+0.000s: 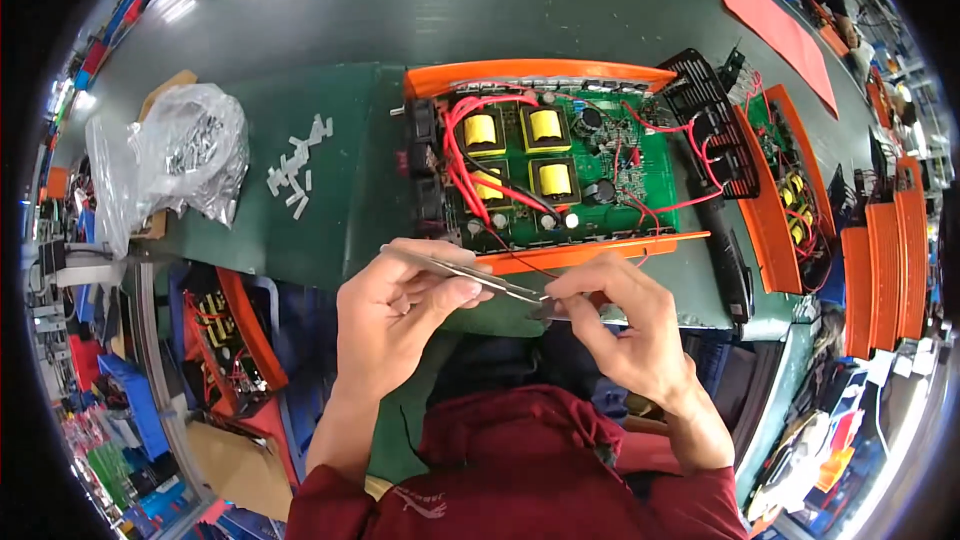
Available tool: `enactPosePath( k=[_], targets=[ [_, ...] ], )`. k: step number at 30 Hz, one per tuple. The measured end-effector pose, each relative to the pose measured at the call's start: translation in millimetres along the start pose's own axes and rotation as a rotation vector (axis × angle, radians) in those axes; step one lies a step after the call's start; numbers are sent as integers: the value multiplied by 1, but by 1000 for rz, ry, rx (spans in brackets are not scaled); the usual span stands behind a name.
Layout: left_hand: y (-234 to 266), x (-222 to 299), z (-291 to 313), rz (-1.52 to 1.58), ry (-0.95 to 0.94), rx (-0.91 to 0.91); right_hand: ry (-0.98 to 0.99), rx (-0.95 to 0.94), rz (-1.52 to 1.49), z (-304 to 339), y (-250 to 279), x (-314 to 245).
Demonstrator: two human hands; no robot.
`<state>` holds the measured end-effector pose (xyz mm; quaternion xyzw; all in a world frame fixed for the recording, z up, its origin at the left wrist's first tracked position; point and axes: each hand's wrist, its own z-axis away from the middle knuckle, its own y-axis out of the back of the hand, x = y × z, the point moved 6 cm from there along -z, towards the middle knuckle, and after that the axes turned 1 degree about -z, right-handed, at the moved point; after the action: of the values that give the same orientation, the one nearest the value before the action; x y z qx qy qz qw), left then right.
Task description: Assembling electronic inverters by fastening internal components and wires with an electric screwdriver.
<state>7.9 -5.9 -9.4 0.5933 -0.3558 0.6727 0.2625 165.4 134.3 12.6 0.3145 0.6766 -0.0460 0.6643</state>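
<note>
My left hand [375,325] is closed around metal tweezers [455,268], whose tips point right. My right hand [635,330] pinches thumb against forefinger beside those tips. A thin dark wire [520,259] runs from the device down to the right fingers, which seem to grip its end. Something small and pale shows there, too tiny to name. Just beyond both hands lies an opened device with an orange housing [540,70], a green circuit board [657,165], yellow-wrapped transformers [545,126] and thick red wires [455,140]. Its black slotted end panel [715,125] stands at the right.
Small pale sleeves [292,165] lie loose left of the device, near a clear plastic bag [200,155] of similar pieces. A black tool [733,260] rests at the right. Another orange-cased unit [770,190] and stacked orange panels [885,260] stand farther right. A pink sheet [775,30] lies behind.
</note>
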Motion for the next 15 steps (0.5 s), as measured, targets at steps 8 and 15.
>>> enactPosePath(
  k=[8,15],
  targets=[
    [-2,0,2,-68,32,21,50,-26,18,-4,-5,2],
    [28,32,9,-564,-379,62,181,110,639,4,15,-8]
  ],
)
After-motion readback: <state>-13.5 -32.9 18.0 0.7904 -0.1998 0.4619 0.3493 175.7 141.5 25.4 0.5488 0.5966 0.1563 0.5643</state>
